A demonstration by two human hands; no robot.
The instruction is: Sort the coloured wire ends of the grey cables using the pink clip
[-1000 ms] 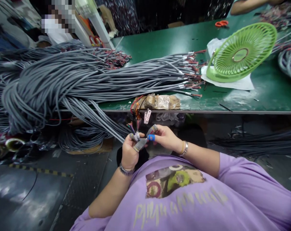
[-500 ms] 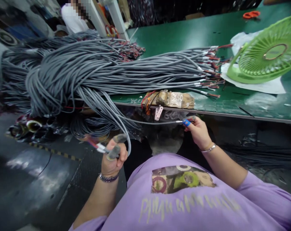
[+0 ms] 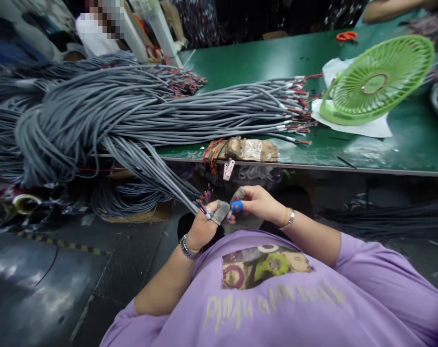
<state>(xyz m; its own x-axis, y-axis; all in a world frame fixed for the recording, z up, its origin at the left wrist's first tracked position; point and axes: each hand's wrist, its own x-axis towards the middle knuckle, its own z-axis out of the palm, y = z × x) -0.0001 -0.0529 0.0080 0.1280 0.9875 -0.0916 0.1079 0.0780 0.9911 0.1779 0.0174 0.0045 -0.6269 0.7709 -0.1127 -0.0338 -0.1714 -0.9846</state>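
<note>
Low in front of the bench edge, my left hand [image 3: 208,222] is closed round the ends of grey cables [image 3: 184,195], with finger covers on its thumb and index finger. A fan of thin coloured wires [image 3: 204,198] sticks up above that hand, with a white band below it. My right hand [image 3: 257,205], wearing a blue wrap on its thumb, pinches a cable end right beside the left fingertips. Most of that end is hidden by the fingers. From the large heap of grey cables [image 3: 150,113], the held strands hang down over the bench edge.
A green fan [image 3: 376,82] stands on white paper on the green bench [image 3: 240,60]. Orange-handled scissors [image 3: 347,36] lie at the back. By the front edge are a taped block [image 3: 253,149] and a pink clip [image 3: 228,169]. Another person's arm [image 3: 392,8] shows top right.
My right hand has moved left, bringing its cable end to my left hand. My left hand has moved right and slightly up, and its wires now point upward. The view has shifted slightly.
</note>
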